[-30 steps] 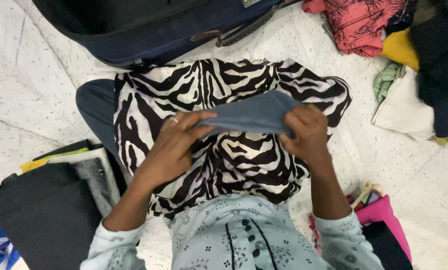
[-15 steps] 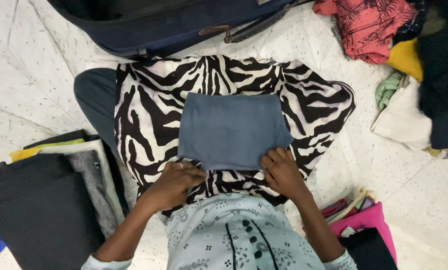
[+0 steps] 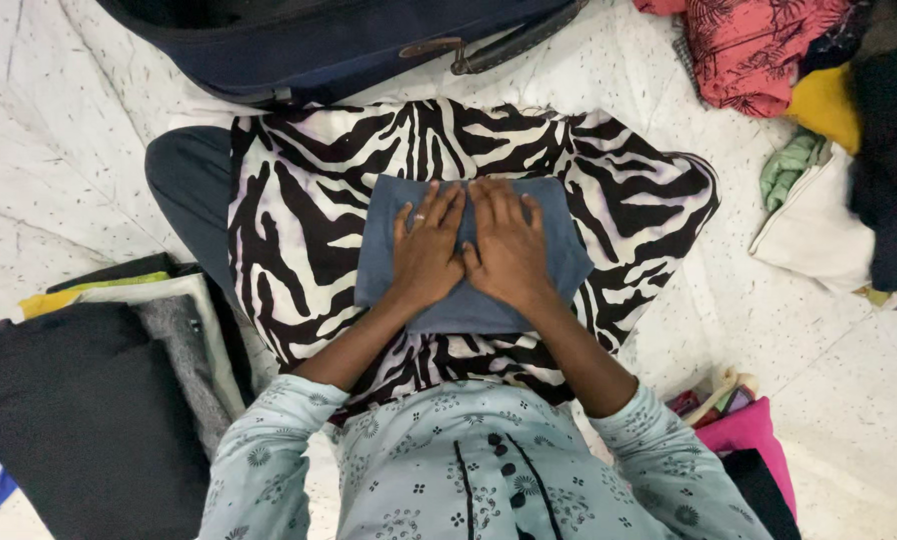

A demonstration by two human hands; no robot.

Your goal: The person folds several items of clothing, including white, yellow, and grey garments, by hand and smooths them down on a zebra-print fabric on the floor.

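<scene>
Left hand (image 3: pixel 427 250), right hand (image 3: pixel 507 245) flat mid-cloth (image 3: pixel 565 262) — edges free.

A dark navy suitcase (image 3: pixel 349 45) lies open across the top of the white speckled floor (image 3: pixel 59 190). At upper right sits a heap of clothes: a coral printed garment (image 3: pixel 754 50), a yellow piece (image 3: pixel 827 105), a pale green one (image 3: pixel 791 165) and a cream cloth (image 3: pixel 814 230). At left is a stack of dark folded clothes (image 3: pixel 79 410); a pink folded garment (image 3: pixel 754 435) lies at lower right.
</scene>
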